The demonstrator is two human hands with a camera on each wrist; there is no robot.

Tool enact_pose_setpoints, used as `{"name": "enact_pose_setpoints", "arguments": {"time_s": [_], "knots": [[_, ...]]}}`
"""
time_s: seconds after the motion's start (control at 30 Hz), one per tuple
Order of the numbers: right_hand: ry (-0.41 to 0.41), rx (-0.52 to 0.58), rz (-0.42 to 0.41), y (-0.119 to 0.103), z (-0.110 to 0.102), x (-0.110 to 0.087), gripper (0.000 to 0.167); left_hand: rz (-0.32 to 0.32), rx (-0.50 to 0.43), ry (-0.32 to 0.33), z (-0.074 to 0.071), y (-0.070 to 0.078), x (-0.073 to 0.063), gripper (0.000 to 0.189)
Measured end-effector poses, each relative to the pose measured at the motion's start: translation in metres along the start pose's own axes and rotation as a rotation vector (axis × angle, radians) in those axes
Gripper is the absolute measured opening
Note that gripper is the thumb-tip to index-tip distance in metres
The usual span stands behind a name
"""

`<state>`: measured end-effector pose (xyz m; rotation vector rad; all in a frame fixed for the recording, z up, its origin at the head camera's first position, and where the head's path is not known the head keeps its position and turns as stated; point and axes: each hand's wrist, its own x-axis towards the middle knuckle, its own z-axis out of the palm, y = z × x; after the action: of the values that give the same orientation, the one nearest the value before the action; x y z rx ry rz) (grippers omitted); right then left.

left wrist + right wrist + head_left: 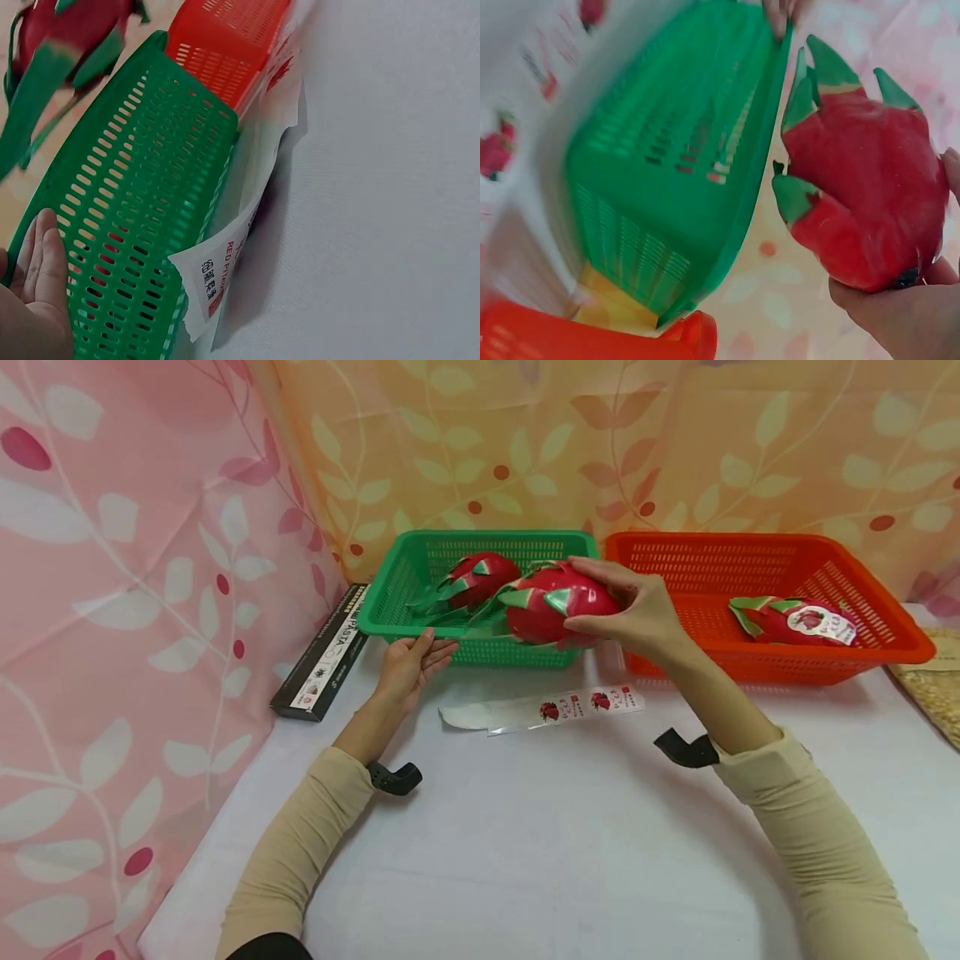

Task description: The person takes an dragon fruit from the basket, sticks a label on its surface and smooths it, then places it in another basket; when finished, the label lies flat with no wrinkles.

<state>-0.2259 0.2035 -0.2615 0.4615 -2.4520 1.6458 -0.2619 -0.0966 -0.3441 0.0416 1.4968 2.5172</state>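
Observation:
My right hand [645, 614] holds a red dragon fruit [536, 617] with green scales above the front rim of the green basket [495, 652]. In the right wrist view, that dragon fruit [870, 172] appears lifted clear of the basket, its green tips pointing away from the palm. At the basket's front left, my left hand [408, 668] grips the rim, thumb on top and fingers against the outer wall. Inside the green basket lies another dragon fruit [491, 575]. A dragon fruit [768, 625] bearing a white sticker [821, 622] lies in the red basket [697, 649].
A strip of printed dragon fruit stickers [517, 714] lies on the white table before the baskets, its left end curling. Left of the green basket sits a black box [318, 656]. A bag of yellow grains [933, 685] is at the right edge. Patterned cloth [465, 435] hangs behind.

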Motion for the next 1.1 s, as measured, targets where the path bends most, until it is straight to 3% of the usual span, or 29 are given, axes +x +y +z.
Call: {"name": "enact_pose_setpoints", "arguments": {"time_s": [0.23,0.43,0.7,0.83,1.1], "knots": [[-0.201,-0.003,-0.010,0.018,0.010,-0.074,0.063,-0.005,0.006,0.003,0.000,-0.001,0.000,0.020],[-0.282,-0.044,0.015,0.038,0.025,-0.121,0.065,-0.018,0.004,0.022,0.003,-0.003,0.000,0.019],[-0.439,-0.032,-0.009,0.039,0.021,-0.132,0.076,0.008,0.007,0.018,0.001,-0.001,0.002,0.021],[-0.482,-0.111,0.023,0.034,0.023,-0.135,0.084,-0.003,0.005,0.012,0.001,-0.001,0.001,0.020],[-0.553,-0.241,0.006,0.024,0.024,-0.143,0.092,-0.043,0.034,-0.039,0.002,-0.001,-0.001,0.029]]}}
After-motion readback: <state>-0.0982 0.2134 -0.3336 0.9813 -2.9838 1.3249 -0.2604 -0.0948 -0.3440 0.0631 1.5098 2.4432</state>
